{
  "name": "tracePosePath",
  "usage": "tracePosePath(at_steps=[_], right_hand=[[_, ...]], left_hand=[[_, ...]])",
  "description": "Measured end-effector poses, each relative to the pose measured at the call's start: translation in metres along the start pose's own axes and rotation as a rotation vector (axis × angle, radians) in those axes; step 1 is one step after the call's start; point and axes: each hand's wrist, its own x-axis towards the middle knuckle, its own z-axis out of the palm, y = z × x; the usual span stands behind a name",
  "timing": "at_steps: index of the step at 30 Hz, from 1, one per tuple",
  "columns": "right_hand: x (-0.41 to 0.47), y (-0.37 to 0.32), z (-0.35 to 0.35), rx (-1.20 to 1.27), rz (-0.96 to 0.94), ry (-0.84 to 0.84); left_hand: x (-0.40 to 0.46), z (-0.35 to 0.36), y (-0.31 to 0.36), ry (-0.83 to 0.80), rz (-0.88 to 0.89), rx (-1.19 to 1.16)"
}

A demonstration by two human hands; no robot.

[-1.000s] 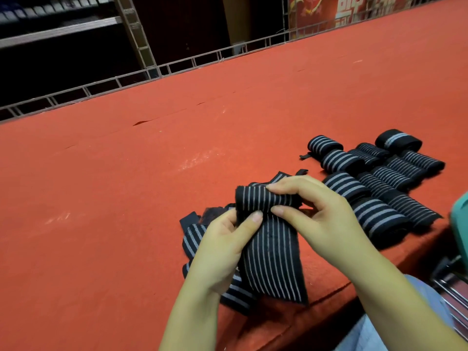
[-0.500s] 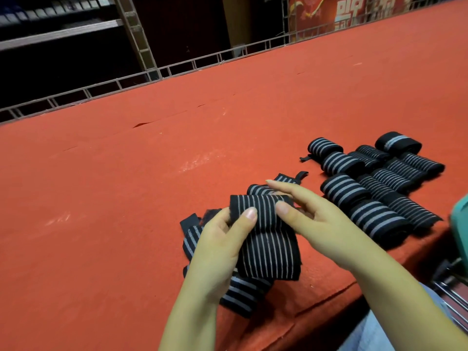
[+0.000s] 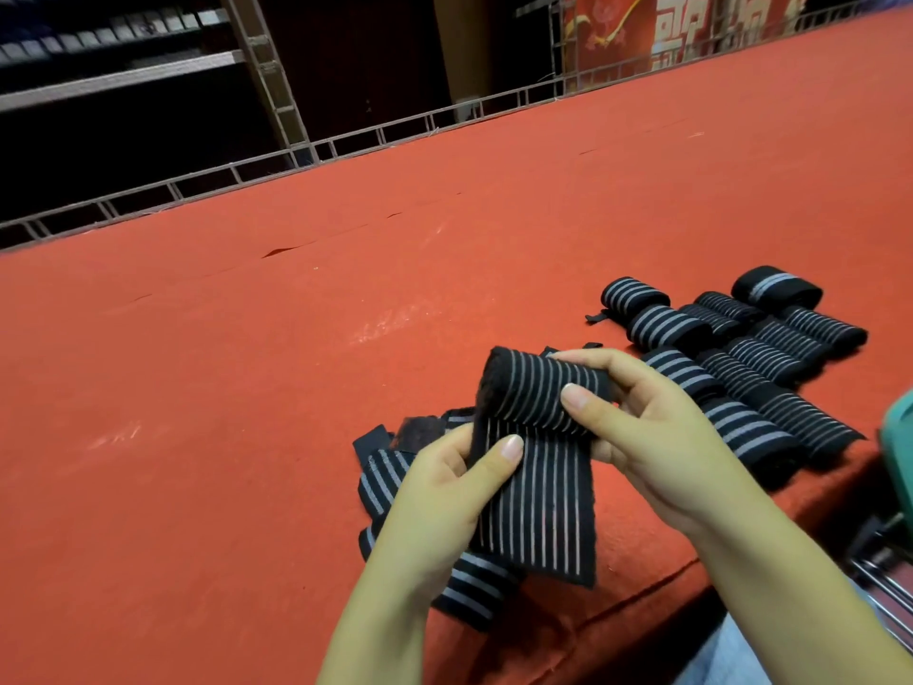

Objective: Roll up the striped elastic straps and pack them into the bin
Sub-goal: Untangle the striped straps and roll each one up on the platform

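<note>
Progress looks to be past the midpoint, judged by the piles: a cluster of finished rolls (image 3: 741,358) lies packed side by side on the red felt desk (image 3: 247,388) to the right, while only a few flat straps (image 3: 395,467) wait under the hands. None is seen in a bin — a teal edge (image 3: 901,427) at the far right may be it, though too little shows to tell. The strap in work (image 3: 538,437) is black with thin pale stripes, its upper end wound into a fat coil, its tail hanging flat toward the desk edge. The right hand (image 3: 642,427) curls round the coil, thumb pressed on top; the left hand (image 3: 454,491) pinches the tail just below the coil, each grip closed on the strap above the desk.
</note>
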Motion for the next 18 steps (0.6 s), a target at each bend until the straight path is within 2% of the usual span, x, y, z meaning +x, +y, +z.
tracePosePath(at_steps=[1, 5, 12, 15, 18], right_hand=[[0.000, 0.002, 0.000, -0.026, -0.029, 0.011], [-0.003, 0.012, 0.000, -0.403, -0.256, 0.040], [0.002, 0.022, -0.002, -0.626, -0.484, -0.035], [0.002, 0.026, 0.000, -0.673, -0.473, -0.090], [-0.001, 0.018, -0.002, -0.524, -0.308, -0.159]], left_hand=[[0.001, 0.000, 0.000, 0.002, -0.011, -0.007], [0.003, 0.001, 0.000, 0.034, -0.036, -0.057], [0.000, 0.003, -0.003, 0.022, -0.119, -0.180], [0.000, 0.007, -0.002, 0.109, -0.153, -0.197], [0.001, 0.005, -0.004, 0.154, -0.109, -0.156]])
